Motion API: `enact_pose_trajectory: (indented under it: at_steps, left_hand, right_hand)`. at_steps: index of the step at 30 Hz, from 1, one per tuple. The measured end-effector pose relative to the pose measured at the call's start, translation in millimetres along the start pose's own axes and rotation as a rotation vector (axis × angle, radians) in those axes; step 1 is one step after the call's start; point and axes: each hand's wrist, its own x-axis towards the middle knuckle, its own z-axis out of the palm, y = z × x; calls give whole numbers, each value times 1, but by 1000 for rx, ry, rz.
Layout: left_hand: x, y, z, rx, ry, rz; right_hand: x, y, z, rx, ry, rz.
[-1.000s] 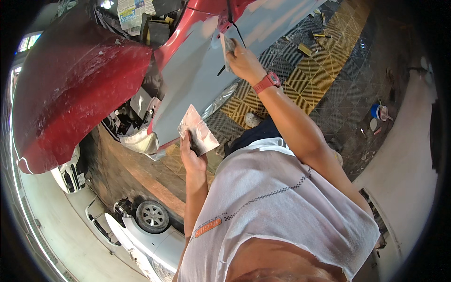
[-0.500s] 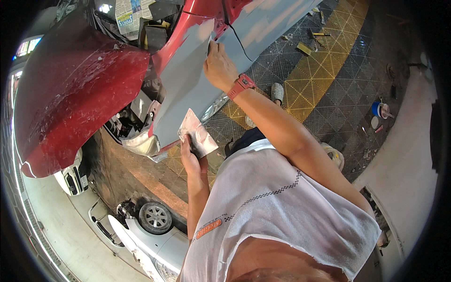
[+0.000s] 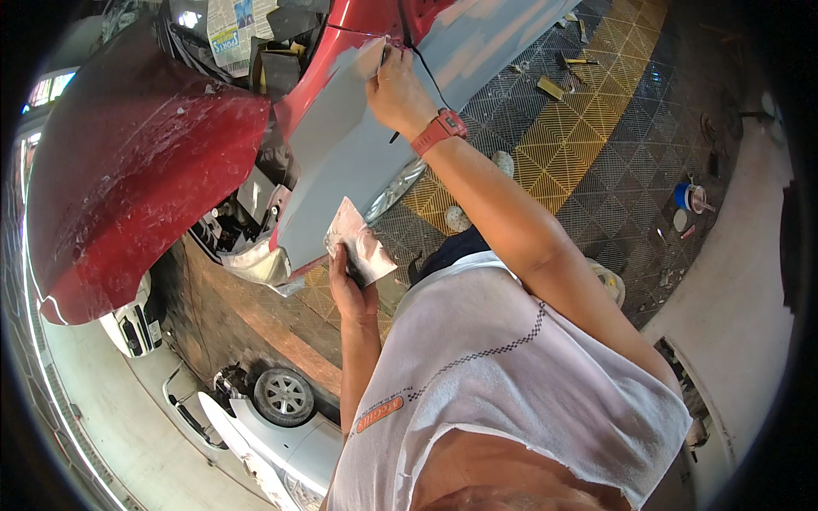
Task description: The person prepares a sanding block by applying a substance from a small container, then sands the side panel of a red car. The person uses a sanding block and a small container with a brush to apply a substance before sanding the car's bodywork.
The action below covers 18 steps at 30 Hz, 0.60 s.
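My right hand [image 3: 399, 95] is closed round a putty knife [image 3: 394, 137], whose dark handle end shows below my palm. Its thin blade is at the upper edge of the grey-coated fender [image 3: 334, 157], by the gap to the door [image 3: 486, 51]. Most of the knife is hidden by my fingers. My left hand [image 3: 351, 288] grips a flat mixing board [image 3: 358, 234] from beneath, thumb on top. Pale pink putty smears cover the board, with a dark patch near my thumb. A pale patch of putty [image 3: 368, 54] lies on the fender near the blade.
The red hood [image 3: 162, 179] stands raised at left, beside newspaper [image 3: 241, 30] over the engine bay. A headlight [image 3: 260, 262] sits at the fender's front. Behind lies a silver car with a wheel [image 3: 284, 396]. A blue-and-white tin [image 3: 684, 197] and scraps lie on the tiled floor.
My right hand has moved slightly up along the fender edge and turned, so the knife's handle end now shows. My left hand and the board have hardly moved.
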Motion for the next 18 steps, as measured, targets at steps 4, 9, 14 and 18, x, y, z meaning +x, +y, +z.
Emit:
enact_pose_trajectory:
  at_steps: [4,9,14,18]
  left_hand:
    - [3,0,-1,0,-2,4]
    - [9,11,15,24,-116,32]
    - [14,32,57,170,-257,-84]
    - [18,37,71,134,-435,-97]
  right_hand:
    - [-3,9,-25,15,41,-93]
    - [-28,-35,-135,-45,-387,166]
    - [-65,-33,-171,657,-669,229]
    - [-79,-43,-175,757,-915,391]
